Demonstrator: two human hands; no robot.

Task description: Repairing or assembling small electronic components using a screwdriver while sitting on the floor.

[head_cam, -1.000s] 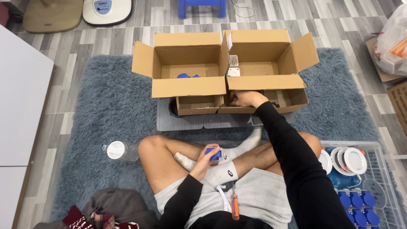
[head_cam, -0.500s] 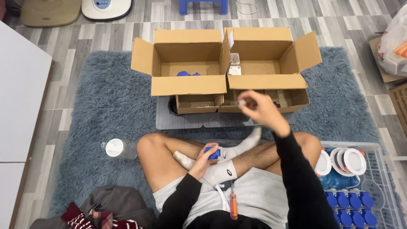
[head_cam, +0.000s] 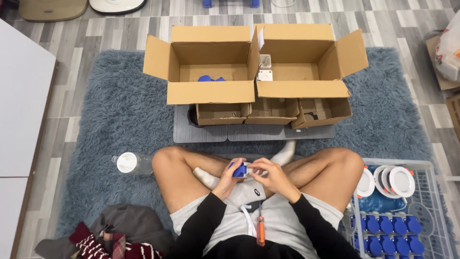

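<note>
At lower centre, over the crossed legs, the left hand [head_cam: 226, 178] and right hand [head_cam: 271, 176] meet, both clamped on one small blue-and-white plastic box [head_cam: 239, 170]; it looks light, rigid, smooth, best pinched by its sides; two large open cardboard cartons [head_cam: 211, 64] sit above, three smaller ones below them.

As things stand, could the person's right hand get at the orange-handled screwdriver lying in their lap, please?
Probably yes. The orange-handled screwdriver lies uncovered on the grey shorts, just below the right hand. That hand shares a small blue part with the left hand, so it must let go first.
</note>
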